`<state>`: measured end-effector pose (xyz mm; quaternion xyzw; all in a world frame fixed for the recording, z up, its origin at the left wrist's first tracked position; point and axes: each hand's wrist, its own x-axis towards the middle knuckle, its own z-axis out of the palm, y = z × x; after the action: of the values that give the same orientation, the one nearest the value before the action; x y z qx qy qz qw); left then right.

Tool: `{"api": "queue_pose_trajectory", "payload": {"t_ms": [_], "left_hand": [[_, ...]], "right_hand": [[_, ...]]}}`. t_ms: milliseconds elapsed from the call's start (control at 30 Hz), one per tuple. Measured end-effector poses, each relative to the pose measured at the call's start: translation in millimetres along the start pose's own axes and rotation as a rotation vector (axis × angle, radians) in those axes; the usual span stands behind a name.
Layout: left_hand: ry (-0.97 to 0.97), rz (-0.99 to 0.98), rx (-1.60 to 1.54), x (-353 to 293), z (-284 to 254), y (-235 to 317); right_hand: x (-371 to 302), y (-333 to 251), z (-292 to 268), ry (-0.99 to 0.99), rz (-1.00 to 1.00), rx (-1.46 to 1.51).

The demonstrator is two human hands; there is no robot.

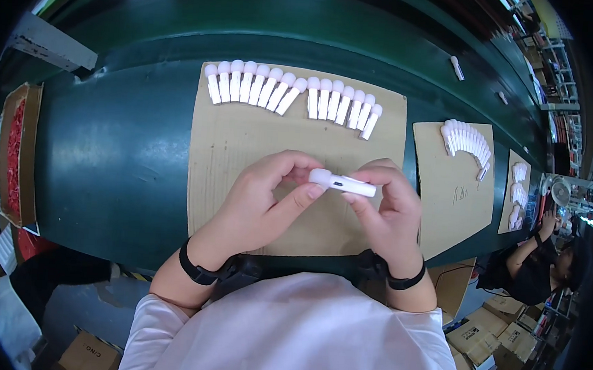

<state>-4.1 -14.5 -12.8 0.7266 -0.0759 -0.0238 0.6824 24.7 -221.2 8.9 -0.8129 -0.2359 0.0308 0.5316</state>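
Between both hands, above a sheet of cardboard [268, 203], is a small white stick-shaped device [358, 187] with a rounded pale head, which looks like a lapel microphone. A dark slot shows on its side. My left hand [265, 190] pinches the rounded head between thumb and fingers. My right hand [391, 204] grips the white body near its other end. Along the far part of the cardboard lie two rows of similar devices, a left row [247, 89] and a right row [333, 107], rounded heads pointing away from me.
Beneath the cardboard runs a green work surface [119, 159]. To the right, another cardboard sheet [440, 202] holds a fanned row of devices [468, 138]. A carton with red contents [15, 155] stands at the left edge. A person [538, 264] works at the far right; boxes [475, 338] lie below.
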Motion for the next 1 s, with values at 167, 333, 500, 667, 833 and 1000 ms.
{"api": "queue_pose_trajectory", "payload": {"t_ms": [167, 333, 500, 667, 833, 1000], "left_hand": [[-0.009, 0.061, -0.003, -1, -4, 4], [0.013, 0.272, 0.051, -1, -5, 0], [0.005, 0.210, -0.066, -3, -4, 1], [0.024, 0.254, -0.215, 1, 0, -9], [0.064, 0.025, -0.593, -1, 7, 1], [-0.003, 0.051, -0.449, 0, 7, -6]], "right_hand": [[-5, -7, 10, 0.034, -0.051, 0.030], [-7, -4, 5, 0.057, -0.049, 0.060], [-5, -5, 5, 0.065, -0.218, -0.080], [-3, -5, 11, 0.091, -0.260, -0.115], [3, -11, 11, 0.004, -0.278, -0.164], [7, -13, 13, 0.017, -0.089, 0.040]]}}
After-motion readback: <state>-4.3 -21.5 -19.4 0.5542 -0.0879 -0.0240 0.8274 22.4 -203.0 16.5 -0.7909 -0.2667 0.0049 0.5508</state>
